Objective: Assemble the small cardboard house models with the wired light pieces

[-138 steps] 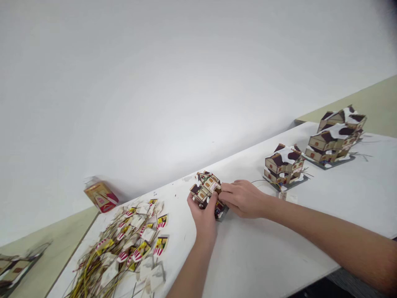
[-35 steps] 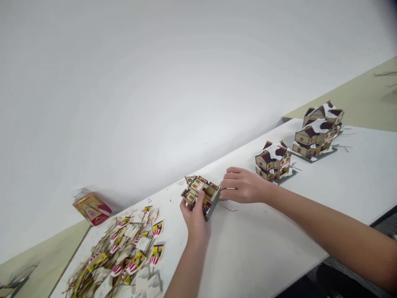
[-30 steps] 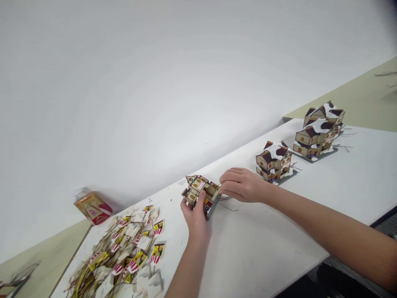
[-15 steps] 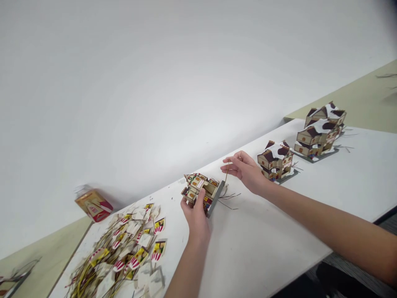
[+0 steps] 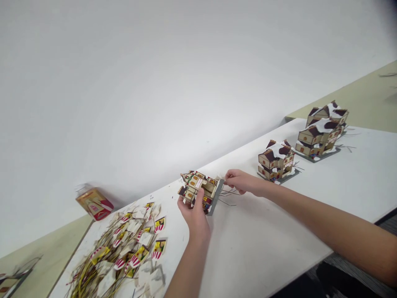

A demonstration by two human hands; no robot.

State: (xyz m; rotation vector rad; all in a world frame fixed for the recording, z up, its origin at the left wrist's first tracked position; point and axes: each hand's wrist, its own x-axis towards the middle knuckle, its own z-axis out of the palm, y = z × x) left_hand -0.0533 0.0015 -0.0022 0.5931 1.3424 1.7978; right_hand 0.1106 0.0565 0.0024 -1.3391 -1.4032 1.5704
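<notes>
A small model house [image 5: 198, 186] with a grey base is tipped on its side, gripped between the thumb and fingers of my left hand [image 5: 194, 213]. Thin wires [image 5: 228, 200] stick out from the underside of its base. My right hand [image 5: 240, 181] is closed in a pinch at the upper edge of that base, beside the wires. What its fingertips hold is too small to make out.
A pile of wired pieces with striped awnings [image 5: 135, 260] covers the left of the white table [image 5: 248, 248]. Behind it leans a carton [image 5: 94, 203]. To the right stand one model house [image 5: 276, 161] and two more [image 5: 319, 138] farther back.
My right hand has moved down and left to the base, and its spread fingers have closed. The wire that stood up from the base is no longer distinct. The house has shifted slightly left.
</notes>
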